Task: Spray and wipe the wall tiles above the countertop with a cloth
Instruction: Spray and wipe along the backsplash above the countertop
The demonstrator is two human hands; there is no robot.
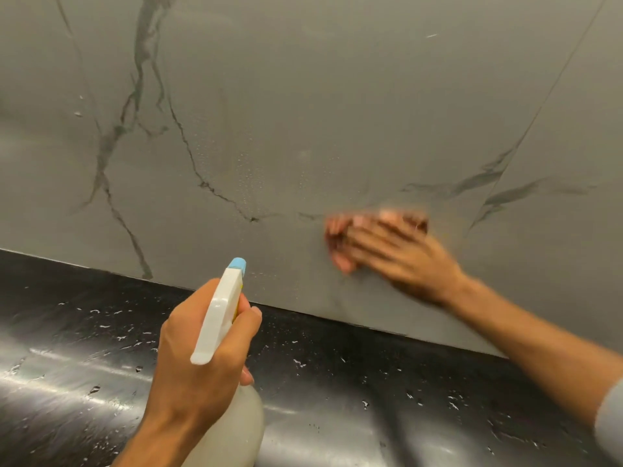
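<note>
tiles [337, 96]: grey, dark-veined, droplets at 11 o'clock of my right hand [397, 254] | right: flat, blurred, cloth unclear | left hand [199, 358]: fingers wrapped round sprayer [222, 308]

Matt grey veined wall tiles [303, 96], glossy black wet countertop [84, 348], translucent plastic spray bottle [232, 426].
</note>
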